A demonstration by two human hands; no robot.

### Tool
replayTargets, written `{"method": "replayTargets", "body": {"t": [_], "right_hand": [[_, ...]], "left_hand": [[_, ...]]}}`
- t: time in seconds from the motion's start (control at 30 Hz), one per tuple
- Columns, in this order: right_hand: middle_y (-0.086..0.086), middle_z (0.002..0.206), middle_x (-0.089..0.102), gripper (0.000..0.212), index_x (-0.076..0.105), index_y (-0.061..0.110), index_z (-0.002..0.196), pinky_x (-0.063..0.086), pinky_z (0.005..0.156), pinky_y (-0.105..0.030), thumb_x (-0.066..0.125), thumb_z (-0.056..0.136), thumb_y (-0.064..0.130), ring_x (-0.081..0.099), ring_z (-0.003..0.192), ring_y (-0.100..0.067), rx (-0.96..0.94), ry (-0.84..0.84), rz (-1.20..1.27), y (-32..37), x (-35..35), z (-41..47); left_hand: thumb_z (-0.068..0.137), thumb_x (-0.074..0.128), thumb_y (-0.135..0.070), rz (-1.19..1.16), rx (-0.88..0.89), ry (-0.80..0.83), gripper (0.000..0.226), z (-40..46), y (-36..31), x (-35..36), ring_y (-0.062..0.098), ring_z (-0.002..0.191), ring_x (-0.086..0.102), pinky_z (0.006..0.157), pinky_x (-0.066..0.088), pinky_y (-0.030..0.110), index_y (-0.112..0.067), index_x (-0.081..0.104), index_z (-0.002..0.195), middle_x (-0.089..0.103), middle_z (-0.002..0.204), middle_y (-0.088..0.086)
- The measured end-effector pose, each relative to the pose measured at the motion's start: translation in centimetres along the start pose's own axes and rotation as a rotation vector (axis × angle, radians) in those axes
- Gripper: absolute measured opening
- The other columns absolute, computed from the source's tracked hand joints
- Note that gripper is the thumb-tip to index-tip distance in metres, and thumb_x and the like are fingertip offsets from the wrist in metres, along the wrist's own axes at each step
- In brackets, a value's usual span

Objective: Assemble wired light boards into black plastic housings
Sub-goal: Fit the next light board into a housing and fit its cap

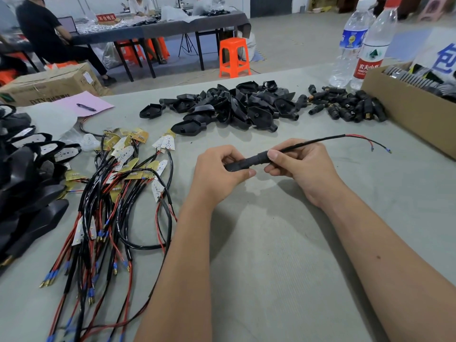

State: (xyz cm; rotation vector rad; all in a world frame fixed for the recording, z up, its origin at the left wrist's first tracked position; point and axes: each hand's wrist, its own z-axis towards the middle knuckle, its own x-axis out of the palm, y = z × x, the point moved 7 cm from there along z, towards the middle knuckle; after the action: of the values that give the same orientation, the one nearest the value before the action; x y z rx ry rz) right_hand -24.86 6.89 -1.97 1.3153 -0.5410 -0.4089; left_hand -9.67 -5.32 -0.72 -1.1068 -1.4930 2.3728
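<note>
My left hand (218,169) grips a black plastic housing (238,165) at the middle of the table. My right hand (298,164) pinches the black stem and sleeved cable (308,143) coming out of it. The cable runs up and right and ends in red and black wires with blue tips (377,145). The light board itself is hidden inside my left hand. A heap of wired light boards (123,174) lies to the left. Empty black housings (232,104) are piled at the back.
Black stem connectors (345,106) lie right of the housings pile. A cardboard box (407,112) sits at the right edge, two water bottles (362,45) behind it. Assembled black units (24,174) are stacked at far left. A pink sheet with a pen (86,107) lies at back left.
</note>
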Motion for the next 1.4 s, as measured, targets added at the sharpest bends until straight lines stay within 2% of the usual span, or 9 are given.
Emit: {"method": "replayTargets", "body": {"t": [0.17,0.43,0.6,0.77,0.87,1.0,1.1,1.23,1.4], "right_hand": [[-0.015,0.075,0.075,0.004,0.073,0.003,0.091,0.059,0.065,-0.022,0.076,0.089,0.003,0.074,0.068,-0.021,0.025,0.031,-0.003,-0.2,-0.1,0.1],[-0.018,0.073,0.073,0.013,0.072,-0.005,0.095,0.059,0.065,-0.021,0.076,0.086,0.004,0.073,0.066,-0.020,0.027,0.071,-0.018,-0.1,-0.1,0.1],[-0.019,0.073,0.074,0.015,0.071,-0.005,0.096,0.058,0.064,-0.021,0.076,0.085,0.005,0.073,0.066,-0.020,0.012,0.077,-0.023,0.2,-0.4,0.2],[-0.018,0.075,0.075,0.005,0.072,-0.002,0.093,0.059,0.065,-0.021,0.074,0.089,0.000,0.074,0.066,-0.020,0.011,0.103,-0.056,0.4,-0.4,0.2],[-0.021,0.076,0.074,0.004,0.072,-0.002,0.093,0.060,0.066,-0.021,0.074,0.089,-0.001,0.073,0.066,-0.021,0.021,0.110,-0.089,0.4,-0.5,0.1],[-0.024,0.080,0.074,0.009,0.072,-0.004,0.093,0.060,0.065,-0.022,0.075,0.088,0.002,0.073,0.066,-0.021,0.030,0.121,-0.087,0.4,-0.8,0.2],[-0.019,0.080,0.076,0.016,0.073,0.000,0.091,0.059,0.065,-0.020,0.078,0.081,0.012,0.074,0.068,-0.019,0.035,0.131,-0.039,0.5,-0.8,0.1],[-0.015,0.079,0.076,0.009,0.078,0.009,0.086,0.058,0.065,-0.018,0.078,0.081,0.017,0.073,0.069,-0.017,0.038,0.160,0.036,0.4,-0.8,0.1],[-0.022,0.084,0.076,0.019,0.072,0.001,0.090,0.059,0.063,-0.021,0.078,0.080,0.016,0.073,0.067,-0.020,0.049,0.134,0.009,0.1,-0.7,0.3]], "left_hand": [[0.067,0.094,-0.019,-0.029,0.019,0.003,0.026,-0.2,-0.2,-0.1,0.013,0.063,0.057,0.063,0.047,0.029,-0.024,0.069,0.073,0.066,0.069,-0.006],[0.066,0.094,-0.014,-0.015,0.087,0.002,0.023,-0.2,-0.5,-0.5,0.008,0.055,0.049,0.055,0.040,0.023,-0.020,0.074,0.075,0.059,0.057,-0.015],[0.068,0.094,-0.014,-0.058,0.106,0.013,0.021,-0.2,-0.7,-0.5,0.009,0.057,0.052,0.058,0.044,0.026,-0.018,0.077,0.081,0.064,0.063,-0.002],[0.072,0.092,-0.008,-0.122,0.108,0.070,0.021,0.0,-0.5,-0.2,0.004,0.056,0.052,0.058,0.043,0.016,-0.011,0.080,0.088,0.063,0.065,-0.008],[0.073,0.091,-0.006,-0.134,0.114,0.105,0.021,0.0,-0.4,0.0,0.006,0.057,0.050,0.058,0.042,0.015,-0.008,0.081,0.091,0.061,0.065,-0.004],[0.075,0.088,-0.004,-0.171,0.117,0.142,0.020,0.0,-0.6,0.4,0.011,0.062,0.053,0.061,0.046,0.020,-0.012,0.081,0.092,0.062,0.068,0.007],[0.076,0.086,-0.001,-0.236,0.115,0.167,0.022,-0.1,-0.7,0.6,0.008,0.060,0.052,0.061,0.047,0.014,-0.017,0.080,0.091,0.060,0.068,0.003],[0.077,0.085,0.000,-0.304,0.093,0.182,0.027,0.0,-0.8,0.8,0.006,0.064,0.055,0.064,0.052,0.016,-0.023,0.080,0.091,0.063,0.070,-0.002],[0.075,0.088,-0.003,-0.241,0.109,0.150,0.028,0.0,-0.7,0.6,0.007,0.062,0.055,0.063,0.051,0.019,-0.027,0.080,0.089,0.065,0.068,-0.005]]}}
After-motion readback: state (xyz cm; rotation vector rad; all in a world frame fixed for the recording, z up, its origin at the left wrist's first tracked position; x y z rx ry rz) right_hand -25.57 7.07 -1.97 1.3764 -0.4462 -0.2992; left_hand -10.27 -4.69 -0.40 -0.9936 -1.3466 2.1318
